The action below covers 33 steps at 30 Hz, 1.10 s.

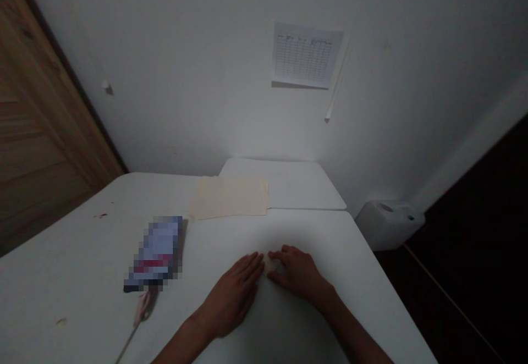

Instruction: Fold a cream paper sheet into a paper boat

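Note:
My left hand (236, 293) rests on the white table (214, 248), fingers stretched out and lying side by side. Facing it, my right hand (299, 273) has its thumb and fingers apart and slightly curved, with the fingertips near the tabletop. The two hands are separated by a small gap. A faint pale patch shows between them, too dim to tell whether anything lies there. Beyond the hands is a flat, cream-coloured sheet (231, 196) near the table's far part.
A phone-like device with a blurred screen (159, 248) stands at left, with a pink cable plug (142, 303) below it. A printed table sheet (305, 55) hangs on the wall. A white container (388, 224) stands right of the table; a wooden door (45, 105) is at left.

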Each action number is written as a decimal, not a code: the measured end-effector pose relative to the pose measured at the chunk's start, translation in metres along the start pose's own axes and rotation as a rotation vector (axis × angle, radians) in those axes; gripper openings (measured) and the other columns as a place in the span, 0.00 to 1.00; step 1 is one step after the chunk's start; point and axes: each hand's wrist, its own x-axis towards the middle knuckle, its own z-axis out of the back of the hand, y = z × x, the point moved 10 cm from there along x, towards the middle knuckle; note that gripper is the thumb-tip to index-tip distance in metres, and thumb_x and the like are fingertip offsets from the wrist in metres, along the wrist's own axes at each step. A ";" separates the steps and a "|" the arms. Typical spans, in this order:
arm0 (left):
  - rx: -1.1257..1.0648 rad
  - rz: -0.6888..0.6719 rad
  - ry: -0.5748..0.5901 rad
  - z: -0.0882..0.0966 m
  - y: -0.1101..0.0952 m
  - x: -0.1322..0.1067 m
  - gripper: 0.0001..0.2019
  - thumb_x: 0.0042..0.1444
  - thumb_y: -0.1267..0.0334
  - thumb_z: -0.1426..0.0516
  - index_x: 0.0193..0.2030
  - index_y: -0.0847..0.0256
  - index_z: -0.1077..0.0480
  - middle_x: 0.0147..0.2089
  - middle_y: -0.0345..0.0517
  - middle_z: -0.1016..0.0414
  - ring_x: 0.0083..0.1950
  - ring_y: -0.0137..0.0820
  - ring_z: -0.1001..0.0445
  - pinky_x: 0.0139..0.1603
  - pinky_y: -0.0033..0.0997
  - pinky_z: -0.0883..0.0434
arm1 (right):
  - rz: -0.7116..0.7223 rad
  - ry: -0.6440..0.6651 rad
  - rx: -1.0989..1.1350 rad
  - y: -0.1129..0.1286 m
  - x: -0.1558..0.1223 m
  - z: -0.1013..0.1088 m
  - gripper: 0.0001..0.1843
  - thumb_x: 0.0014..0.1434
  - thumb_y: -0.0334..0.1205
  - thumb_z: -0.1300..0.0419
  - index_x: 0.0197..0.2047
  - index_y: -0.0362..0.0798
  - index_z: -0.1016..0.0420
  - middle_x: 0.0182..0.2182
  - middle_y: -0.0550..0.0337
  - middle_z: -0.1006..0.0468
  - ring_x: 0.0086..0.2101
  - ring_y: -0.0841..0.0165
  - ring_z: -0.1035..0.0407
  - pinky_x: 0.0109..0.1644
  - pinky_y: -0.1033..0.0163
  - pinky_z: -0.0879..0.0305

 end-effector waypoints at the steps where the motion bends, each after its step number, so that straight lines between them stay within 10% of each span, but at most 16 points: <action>1: -0.004 -0.011 0.013 -0.001 -0.001 0.001 0.29 0.61 0.70 0.52 0.69 0.58 0.51 0.70 0.49 0.48 0.69 0.40 0.48 0.66 0.50 0.41 | 0.003 -0.002 0.000 0.000 0.000 0.000 0.26 0.57 0.52 0.42 0.57 0.55 0.30 0.46 0.53 0.26 0.46 0.59 0.31 0.49 0.58 0.38; 26: 0.139 0.108 -0.050 -0.012 0.016 -0.006 0.26 0.65 0.56 0.52 0.68 0.60 0.48 0.69 0.51 0.46 0.68 0.40 0.44 0.65 0.45 0.40 | -0.130 -0.168 -0.143 -0.032 -0.026 0.003 0.19 0.65 0.47 0.50 0.57 0.55 0.32 0.43 0.52 0.28 0.45 0.60 0.34 0.46 0.59 0.37; 33: 0.189 0.250 -0.194 -0.008 0.021 0.023 0.13 0.63 0.62 0.50 0.44 0.65 0.27 0.51 0.57 0.25 0.54 0.43 0.28 0.56 0.49 0.32 | -0.116 -0.224 -0.165 -0.033 -0.026 0.001 0.19 0.65 0.46 0.50 0.56 0.53 0.31 0.44 0.52 0.27 0.45 0.61 0.34 0.49 0.59 0.38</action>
